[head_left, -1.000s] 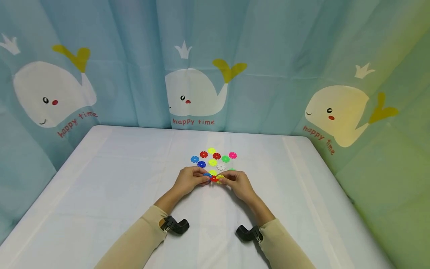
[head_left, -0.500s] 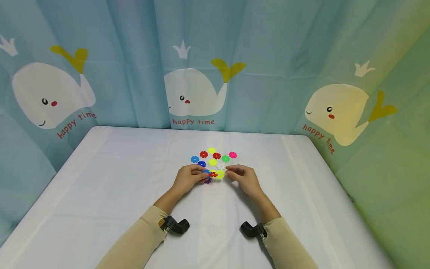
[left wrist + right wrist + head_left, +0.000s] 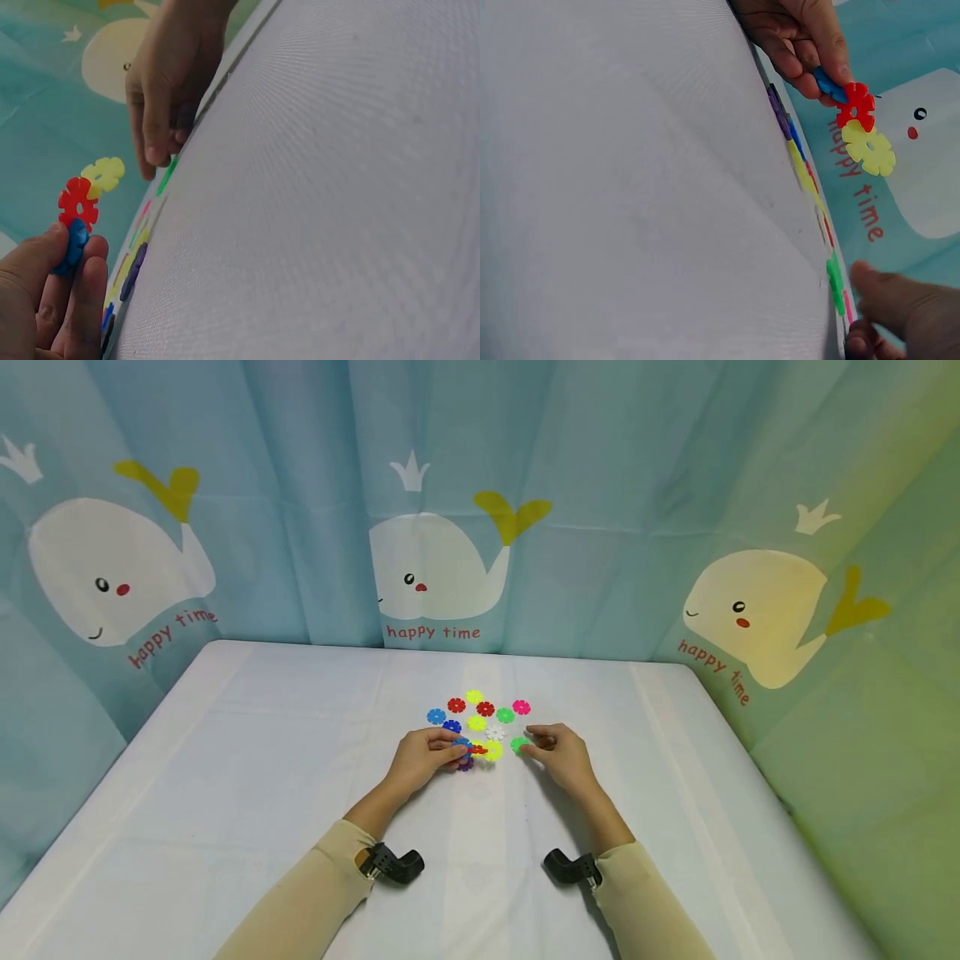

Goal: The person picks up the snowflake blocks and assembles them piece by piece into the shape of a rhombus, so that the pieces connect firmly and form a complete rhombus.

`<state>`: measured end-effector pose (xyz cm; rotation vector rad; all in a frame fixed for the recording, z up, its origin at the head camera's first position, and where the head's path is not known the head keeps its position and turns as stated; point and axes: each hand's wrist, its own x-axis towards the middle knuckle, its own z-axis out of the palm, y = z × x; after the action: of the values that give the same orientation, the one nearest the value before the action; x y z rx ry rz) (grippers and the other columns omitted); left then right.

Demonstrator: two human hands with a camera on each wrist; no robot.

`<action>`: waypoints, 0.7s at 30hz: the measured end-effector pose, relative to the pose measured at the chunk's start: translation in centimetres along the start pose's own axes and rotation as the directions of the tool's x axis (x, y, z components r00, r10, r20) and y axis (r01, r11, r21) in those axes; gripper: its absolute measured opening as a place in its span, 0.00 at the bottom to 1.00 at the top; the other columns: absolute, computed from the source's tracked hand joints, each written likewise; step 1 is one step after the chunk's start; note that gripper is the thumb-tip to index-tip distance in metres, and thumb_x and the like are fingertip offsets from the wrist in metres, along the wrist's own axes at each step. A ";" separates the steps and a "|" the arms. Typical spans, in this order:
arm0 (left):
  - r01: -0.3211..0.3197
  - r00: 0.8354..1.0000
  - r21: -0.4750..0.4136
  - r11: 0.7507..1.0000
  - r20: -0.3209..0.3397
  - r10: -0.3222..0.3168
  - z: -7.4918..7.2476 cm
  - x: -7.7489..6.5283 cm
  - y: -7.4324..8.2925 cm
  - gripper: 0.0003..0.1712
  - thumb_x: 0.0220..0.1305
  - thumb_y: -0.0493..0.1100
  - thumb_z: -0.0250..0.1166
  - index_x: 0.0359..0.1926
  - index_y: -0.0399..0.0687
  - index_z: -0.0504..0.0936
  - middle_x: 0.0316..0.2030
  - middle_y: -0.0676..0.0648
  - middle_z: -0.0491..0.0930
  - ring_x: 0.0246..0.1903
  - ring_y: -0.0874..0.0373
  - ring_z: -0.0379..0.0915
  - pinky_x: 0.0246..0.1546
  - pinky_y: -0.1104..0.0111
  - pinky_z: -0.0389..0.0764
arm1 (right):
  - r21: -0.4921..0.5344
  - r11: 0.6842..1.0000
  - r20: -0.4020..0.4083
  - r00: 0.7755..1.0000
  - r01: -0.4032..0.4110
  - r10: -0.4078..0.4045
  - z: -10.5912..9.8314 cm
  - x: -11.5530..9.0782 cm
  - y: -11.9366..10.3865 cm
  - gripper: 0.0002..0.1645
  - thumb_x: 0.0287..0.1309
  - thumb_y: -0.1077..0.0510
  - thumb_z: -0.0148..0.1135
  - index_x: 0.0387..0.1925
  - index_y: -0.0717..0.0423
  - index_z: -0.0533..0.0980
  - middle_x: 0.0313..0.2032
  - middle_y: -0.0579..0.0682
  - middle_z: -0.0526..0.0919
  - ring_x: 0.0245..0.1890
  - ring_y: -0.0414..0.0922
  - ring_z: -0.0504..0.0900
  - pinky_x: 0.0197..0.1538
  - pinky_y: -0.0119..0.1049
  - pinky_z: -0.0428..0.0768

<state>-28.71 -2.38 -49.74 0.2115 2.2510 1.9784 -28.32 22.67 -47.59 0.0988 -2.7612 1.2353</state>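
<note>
My left hand [image 3: 418,762] pinches a blue notched plastic disc [image 3: 73,249] between thumb and fingers. Joined to that disc is a red one [image 3: 78,201], and a yellow disc [image 3: 105,172] is slotted onto the red one's far side, so a short chain of three hangs above the table. My right hand [image 3: 561,758] is to the right with its thumb and fingers spread apart, nothing held between them. Its fingertips are right by a green disc [image 3: 519,745] lying on the white cloth. Part of a purple disc [image 3: 465,765] shows just under the left hand.
Beyond the hands, several loose discs lie flat, among them a white one [image 3: 495,732], a pink one [image 3: 521,707], a light blue one [image 3: 436,717] and a dark blue one [image 3: 452,726]. A whale-print curtain [image 3: 615,593] hangs behind the white-covered table [image 3: 300,760].
My right hand has let go of the yellow disc and moved right to the green disc. The left hand stays about where it was, still holding the chain.
</note>
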 end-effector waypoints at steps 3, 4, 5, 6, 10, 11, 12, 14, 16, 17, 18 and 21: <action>0.001 1.000 -0.027 1.000 0.009 -0.001 0.0 0.1 -0.1 0.13 0.60 0.37 0.70 0.46 0.36 0.84 0.37 0.41 0.87 0.32 0.57 0.86 0.35 0.68 0.86 | -0.048 0.999 0.038 0.999 0.009 -0.007 0.1 0.2 0.1 0.24 0.54 0.58 0.73 0.52 0.62 0.82 0.41 0.57 0.78 0.40 0.49 0.77 0.42 0.36 0.76; 0.001 1.000 -0.036 0.999 0.011 -0.001 0.0 0.1 -0.1 0.13 0.60 0.37 0.70 0.45 0.35 0.84 0.37 0.40 0.87 0.32 0.57 0.86 0.35 0.68 0.86 | -0.056 0.998 0.048 0.999 0.014 -0.012 0.2 0.2 0.0 0.23 0.54 0.58 0.73 0.52 0.62 0.82 0.40 0.57 0.77 0.40 0.48 0.76 0.42 0.36 0.75; 0.001 1.000 -0.041 0.999 0.011 -0.001 0.0 0.1 -0.1 0.13 0.60 0.36 0.70 0.45 0.35 0.84 0.37 0.40 0.87 0.32 0.57 0.86 0.35 0.67 0.86 | -0.064 0.998 0.055 0.998 0.020 -0.017 0.2 0.3 0.0 0.22 0.54 0.59 0.73 0.51 0.62 0.82 0.40 0.57 0.76 0.39 0.48 0.75 0.42 0.37 0.74; 0.002 1.000 -0.042 0.999 0.009 -0.002 -0.1 0.2 -0.1 0.13 0.60 0.36 0.70 0.45 0.35 0.84 0.37 0.40 0.87 0.32 0.57 0.86 0.35 0.67 0.86 | -0.064 0.998 0.059 0.998 0.022 -0.019 0.2 0.3 0.0 0.21 0.54 0.59 0.73 0.50 0.61 0.83 0.39 0.56 0.76 0.39 0.48 0.75 0.43 0.37 0.74; 0.003 1.000 -0.027 1.000 -0.002 -0.003 0.0 0.2 -0.1 0.12 0.60 0.36 0.70 0.44 0.35 0.84 0.37 0.40 0.87 0.31 0.58 0.85 0.35 0.68 0.86 | -0.059 0.998 0.050 0.999 0.010 -0.007 0.2 0.2 0.0 0.18 0.52 0.60 0.74 0.46 0.62 0.83 0.38 0.55 0.77 0.38 0.48 0.76 0.43 0.37 0.75; 0.005 1.000 -0.023 1.000 -0.005 -0.005 0.0 0.2 -0.2 0.12 0.60 0.36 0.70 0.44 0.35 0.84 0.36 0.41 0.87 0.31 0.59 0.85 0.34 0.68 0.86 | -0.054 0.999 0.046 0.999 0.004 -0.002 0.2 0.2 -0.1 0.18 0.52 0.60 0.74 0.45 0.62 0.83 0.38 0.55 0.78 0.38 0.48 0.76 0.43 0.36 0.76; 0.006 1.000 -0.020 1.000 -0.007 -0.006 0.0 0.2 -0.2 0.12 0.60 0.36 0.70 0.45 0.35 0.84 0.36 0.41 0.87 0.31 0.59 0.85 0.34 0.68 0.86 | -0.043 0.999 0.040 0.999 -0.002 0.003 0.2 0.2 -0.1 0.17 0.52 0.60 0.74 0.44 0.62 0.82 0.37 0.55 0.79 0.38 0.48 0.77 0.42 0.36 0.76; 0.008 1.000 -0.020 1.000 -0.008 -0.008 0.0 0.2 -0.2 0.12 0.60 0.37 0.70 0.45 0.36 0.84 0.36 0.41 0.87 0.31 0.59 0.85 0.35 0.68 0.86 | -0.019 1.000 0.031 0.999 -0.017 0.017 0.2 0.2 -0.2 0.15 0.53 0.61 0.73 0.43 0.61 0.81 0.36 0.54 0.80 0.37 0.47 0.76 0.40 0.33 0.75; 0.008 1.000 -0.019 1.000 -0.007 -0.008 0.0 0.2 -0.2 0.12 0.60 0.37 0.70 0.45 0.36 0.84 0.36 0.41 0.87 0.31 0.59 0.85 0.35 0.68 0.86 | 0.002 1.000 0.021 0.999 -0.025 0.025 0.1 0.2 -0.3 0.13 0.54 0.62 0.72 0.41 0.61 0.80 0.34 0.53 0.81 0.35 0.46 0.76 0.36 0.30 0.75; 0.007 1.000 -0.020 1.000 -0.006 -0.007 0.0 0.2 -0.3 0.12 0.60 0.37 0.70 0.45 0.36 0.84 0.36 0.41 0.87 0.31 0.59 0.85 0.35 0.68 0.86 | 0.013 0.999 0.018 0.999 -0.030 0.029 0.1 0.1 -0.3 0.11 0.55 0.62 0.71 0.40 0.61 0.80 0.33 0.53 0.81 0.34 0.45 0.76 0.34 0.29 0.75; 0.005 1.000 -0.020 1.000 -0.005 -0.005 0.0 0.2 -0.3 0.12 0.60 0.37 0.70 0.45 0.35 0.84 0.36 0.41 0.87 0.31 0.58 0.85 0.35 0.68 0.86 | 0.031 0.999 0.021 0.999 -0.035 0.034 0.1 0.1 -0.4 0.11 0.55 0.63 0.70 0.40 0.61 0.80 0.32 0.53 0.81 0.32 0.44 0.76 0.32 0.28 0.75; 0.006 1.000 -0.026 1.000 0.002 -0.005 0.0 0.3 -0.3 0.12 0.60 0.36 0.70 0.45 0.35 0.84 0.37 0.41 0.87 0.31 0.58 0.85 0.35 0.68 0.86 | 0.100 0.994 0.054 0.998 -0.041 0.035 0.0 0.0 -0.4 0.10 0.58 0.63 0.68 0.42 0.61 0.80 0.31 0.53 0.82 0.28 0.43 0.78 0.27 0.28 0.75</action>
<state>-28.97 -2.39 -50.05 0.2042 2.2214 2.0021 -28.29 22.36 -47.29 0.0891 -2.7560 1.4016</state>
